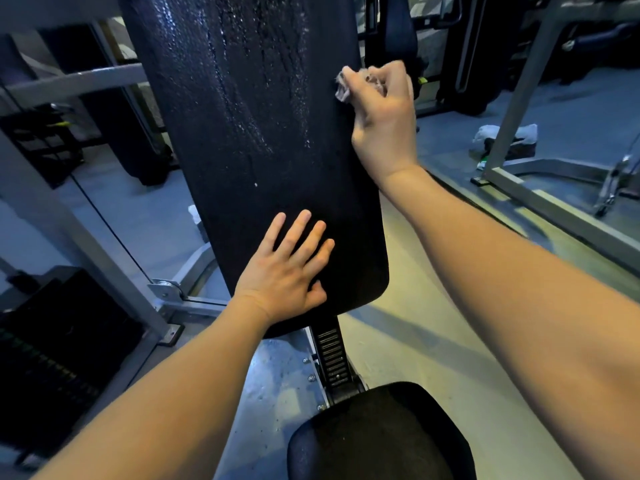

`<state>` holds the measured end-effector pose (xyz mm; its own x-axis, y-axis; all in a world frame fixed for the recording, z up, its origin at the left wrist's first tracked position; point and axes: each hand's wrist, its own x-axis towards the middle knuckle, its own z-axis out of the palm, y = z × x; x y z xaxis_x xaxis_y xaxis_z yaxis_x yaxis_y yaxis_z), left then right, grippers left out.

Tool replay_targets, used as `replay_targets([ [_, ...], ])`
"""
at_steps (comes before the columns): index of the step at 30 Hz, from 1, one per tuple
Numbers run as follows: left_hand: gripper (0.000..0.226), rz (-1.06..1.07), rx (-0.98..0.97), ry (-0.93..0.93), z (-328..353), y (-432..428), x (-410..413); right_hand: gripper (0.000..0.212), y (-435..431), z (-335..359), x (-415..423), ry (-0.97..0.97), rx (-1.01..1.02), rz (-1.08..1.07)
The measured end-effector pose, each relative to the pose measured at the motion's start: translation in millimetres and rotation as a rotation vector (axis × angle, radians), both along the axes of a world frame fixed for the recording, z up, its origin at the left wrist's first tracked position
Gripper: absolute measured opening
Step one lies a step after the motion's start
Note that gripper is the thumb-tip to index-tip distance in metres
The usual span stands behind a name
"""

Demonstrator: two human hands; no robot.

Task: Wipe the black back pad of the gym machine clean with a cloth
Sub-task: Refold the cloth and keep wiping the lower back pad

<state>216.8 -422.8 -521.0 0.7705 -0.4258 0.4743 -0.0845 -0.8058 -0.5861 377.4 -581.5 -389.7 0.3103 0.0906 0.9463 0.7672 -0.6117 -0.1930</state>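
Seen through the head camera I am monitoring from afar: the black back pad stands tall and nearly upright at centre frame, its upper half streaked with wet droplets that glisten in the light. My left hand lies flat on the pad's lower part, fingers straight and spread, holding nothing. My right hand is at the pad's right edge, higher up, fingers curled tight around a small crumpled cloth. A grey tuft of it pokes out past the knuckles and touches the pad's surface. Below the pad, a ribbed adjustment post runs down to the black seat pad at the bottom of the frame. A dark weight stack sits at lower left behind a grey steel upright. Well apart on the floor at right, a white bundle lies beside another machine's frame.
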Motion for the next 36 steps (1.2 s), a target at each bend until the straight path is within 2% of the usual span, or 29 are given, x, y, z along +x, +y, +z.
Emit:
replay_targets([
  [2, 0.068, 0.001, 0.002, 0.006, 0.9, -0.3, -0.9, 0.037, 5.8, -1.4, -2.9, 0.021, 0.056, 0.012],
  [4, 0.067, -0.005, -0.003, 0.004, 1.3, -0.3, -1.4, 0.036, 3.7, -22.5, -17.8, 0.021, 0.025, 0.04],
  [7, 0.067, -0.014, -0.005, 0.001, 2.0, -0.2, -1.0, 0.035, -10.3, -61.8, -46.5, -0.02, -0.181, 0.094],
  [10, 0.067, -0.02, 0.004, -0.002, 2.2, 0.9, -1.3, 0.032, -16.7, -50.2, -39.6, -0.113, -0.332, 0.109],
  [12, 0.067, -0.022, -0.004, -0.002, 2.3, 1.0, -1.5, 0.029, -8.6, -20.0, -19.8, -0.117, -0.241, 0.06],
  [14, 0.068, -0.018, -0.01, 0.007, 1.8, 1.2, -1.4, 0.029, 2.1, 6.8, -8.1, -0.054, -0.054, 0.006],
  [16, 0.068, -0.021, -0.015, 0.013, 1.5, 1.0, -1.1, 0.034, 10.6, 1.4, -17.3, -0.016, 0.035, 0.011],
  [20, 0.067, -0.028, -0.018, 0.011, 0.8, 1.5, 0.2, 0.035, -0.2, -51.6, -57.3, -0.093, -0.277, 0.169],
  [22, 0.067, -0.028, -0.021, 0.014, 0.5, 1.9, 0.1, 0.031, -6.3, -47.7, -52.0, -0.17, -0.395, 0.186],
  [24, 0.068, -0.027, -0.023, 0.015, 1.3, 1.8, 0.1, 0.029, -2.4, -27.2, -33.2, -0.178, -0.337, 0.13],
  [26, 0.068, -0.026, -0.019, 0.017, 0.7, 2.3, 0.0, 0.029, 5.8, -5.8, -18.1, -0.103, -0.174, 0.034],
  [29, 0.068, -0.034, -0.024, 0.011, 0.4, 3.0, -0.3, 0.035, 18.6, -12.0, -27.2, -0.01, -0.02, 0.069],
  [34, 0.068, -0.045, -0.025, 0.001, -0.8, 3.3, 1.0, 0.032, 4.5, -52.3, -54.9, -0.151, -0.399, 0.235],
  [36, 0.068, -0.046, -0.031, 0.003, -0.3, 3.4, 0.9, 0.029, 4.8, -35.2, -40.4, -0.179, -0.403, 0.205],
])
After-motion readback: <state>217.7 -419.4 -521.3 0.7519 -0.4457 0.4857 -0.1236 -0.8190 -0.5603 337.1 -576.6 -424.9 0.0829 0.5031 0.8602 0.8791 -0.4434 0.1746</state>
